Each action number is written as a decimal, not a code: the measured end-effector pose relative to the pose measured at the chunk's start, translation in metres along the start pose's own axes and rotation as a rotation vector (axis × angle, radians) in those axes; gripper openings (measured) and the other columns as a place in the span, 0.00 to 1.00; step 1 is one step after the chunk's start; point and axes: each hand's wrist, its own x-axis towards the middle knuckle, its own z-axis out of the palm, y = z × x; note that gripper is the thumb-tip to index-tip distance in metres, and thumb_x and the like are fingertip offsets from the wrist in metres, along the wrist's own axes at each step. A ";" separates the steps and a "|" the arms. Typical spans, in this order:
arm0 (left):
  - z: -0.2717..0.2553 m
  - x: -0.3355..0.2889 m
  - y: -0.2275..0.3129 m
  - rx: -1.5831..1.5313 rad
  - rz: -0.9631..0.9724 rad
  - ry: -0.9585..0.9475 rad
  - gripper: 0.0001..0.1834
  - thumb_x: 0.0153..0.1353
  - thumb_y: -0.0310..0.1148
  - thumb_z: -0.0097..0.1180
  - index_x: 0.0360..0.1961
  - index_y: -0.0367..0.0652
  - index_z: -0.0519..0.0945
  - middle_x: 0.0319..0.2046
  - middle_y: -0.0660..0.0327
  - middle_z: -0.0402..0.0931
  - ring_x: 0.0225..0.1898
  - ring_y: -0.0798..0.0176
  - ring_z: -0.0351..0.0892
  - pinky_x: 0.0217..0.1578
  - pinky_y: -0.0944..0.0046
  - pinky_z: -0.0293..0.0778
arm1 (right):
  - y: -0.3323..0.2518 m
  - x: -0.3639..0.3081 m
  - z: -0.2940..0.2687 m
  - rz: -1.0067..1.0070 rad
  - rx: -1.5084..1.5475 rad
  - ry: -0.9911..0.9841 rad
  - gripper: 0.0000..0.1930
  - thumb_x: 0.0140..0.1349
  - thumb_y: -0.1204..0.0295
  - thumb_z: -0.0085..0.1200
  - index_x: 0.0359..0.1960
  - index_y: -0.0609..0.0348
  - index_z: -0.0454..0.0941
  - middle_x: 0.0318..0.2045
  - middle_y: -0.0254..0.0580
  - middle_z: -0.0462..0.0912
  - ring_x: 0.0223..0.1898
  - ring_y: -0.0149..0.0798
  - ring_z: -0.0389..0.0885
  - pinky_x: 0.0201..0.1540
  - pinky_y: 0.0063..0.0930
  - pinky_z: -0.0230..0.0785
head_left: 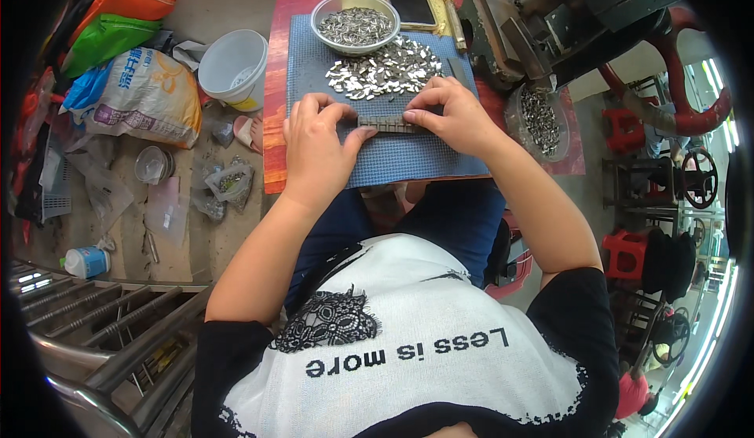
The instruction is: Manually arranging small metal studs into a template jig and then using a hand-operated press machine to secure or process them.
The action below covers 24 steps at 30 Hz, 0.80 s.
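A short dark metal bar with slots across it (385, 124) lies crosswise on a blue textured mat (385, 167). My left hand (318, 143) has its fingers curled, its thumb and forefinger at the bar's left end. At the right end, my right hand (452, 116) is closed, thumb and forefinger pressed together against the bar; whether a small piece is between them is hidden. Just beyond the bar spreads a heap of small shiny metal pieces (385, 69). Behind it stands a clear round bowl (316, 31) filled with similar pieces.
A phone (408, 0) and a brush (448, 6) lie at the table's far edge. On the right are a heavy machine with a red curved handle (695, 116) and a tub of metal pieces (540, 124). A white bucket (236, 69) and bags (145, 96) stand left.
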 end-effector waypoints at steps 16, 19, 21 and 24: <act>0.000 0.000 0.001 -0.002 -0.004 0.005 0.15 0.50 0.41 0.72 0.34 0.43 0.84 0.43 0.58 0.73 0.51 0.53 0.71 0.53 0.53 0.63 | 0.008 -0.008 -0.009 -0.029 -0.090 0.039 0.09 0.57 0.65 0.68 0.34 0.55 0.86 0.37 0.38 0.79 0.46 0.41 0.73 0.52 0.34 0.67; 0.000 0.000 -0.001 0.008 -0.007 0.009 0.15 0.50 0.41 0.72 0.34 0.44 0.84 0.43 0.59 0.73 0.51 0.53 0.71 0.53 0.53 0.63 | 0.010 -0.007 -0.012 -0.024 -0.043 0.010 0.09 0.57 0.66 0.68 0.34 0.55 0.87 0.35 0.38 0.78 0.45 0.40 0.74 0.51 0.33 0.67; 0.001 0.000 -0.001 0.013 0.014 0.020 0.15 0.50 0.40 0.72 0.34 0.44 0.84 0.43 0.59 0.73 0.51 0.54 0.71 0.53 0.53 0.63 | 0.013 -0.006 -0.013 -0.007 0.011 -0.015 0.08 0.57 0.66 0.68 0.34 0.56 0.88 0.34 0.38 0.78 0.44 0.40 0.75 0.50 0.32 0.67; 0.001 0.000 0.000 0.012 0.016 0.024 0.15 0.50 0.40 0.72 0.34 0.43 0.85 0.43 0.59 0.73 0.50 0.53 0.71 0.53 0.53 0.63 | 0.010 -0.005 -0.012 0.026 0.013 0.003 0.09 0.57 0.65 0.68 0.33 0.56 0.88 0.33 0.38 0.78 0.44 0.40 0.75 0.50 0.32 0.67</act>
